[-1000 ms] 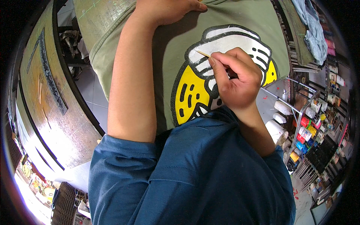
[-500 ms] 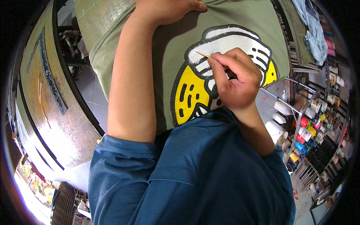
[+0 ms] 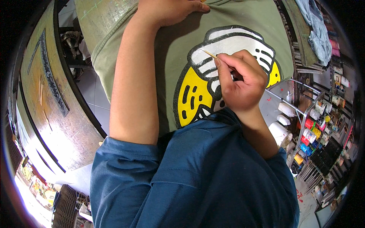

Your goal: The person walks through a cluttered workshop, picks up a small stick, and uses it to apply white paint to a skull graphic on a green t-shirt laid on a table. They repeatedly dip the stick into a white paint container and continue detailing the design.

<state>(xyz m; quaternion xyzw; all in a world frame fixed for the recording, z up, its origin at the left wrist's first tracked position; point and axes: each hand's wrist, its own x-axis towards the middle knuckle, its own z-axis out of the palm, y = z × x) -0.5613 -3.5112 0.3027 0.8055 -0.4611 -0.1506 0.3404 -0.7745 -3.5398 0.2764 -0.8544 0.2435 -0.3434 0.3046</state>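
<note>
An olive cloth (image 3: pixel 169 60) lies over a scuffed desk (image 3: pixel 100 13), its white, yellow and black print (image 3: pixel 228 45) facing up just beyond the worker's blue shirt (image 3: pixel 213 171), while a thin wooden stick (image 3: pixel 210 54) points at the left part of the white area. Careful handling here, in my view, calls for a shallow angle, light and short strokes and a steady wrist, so the tip neither snags the weave nor scrapes the black outline, with the fabric kept flat around the spot. The right grip (image 3: pixel 243 78) is drawn nearly together, thumb and forefinger pinching the stick behind its tip; whether that tip touches the print, I cannot tell. The left grip (image 3: pixel 169 13) rests on the cloth beyond the print's upper left, thumb stretched out; its other fingers are hidden, so whether it clasps fabric remains unclear.
</note>
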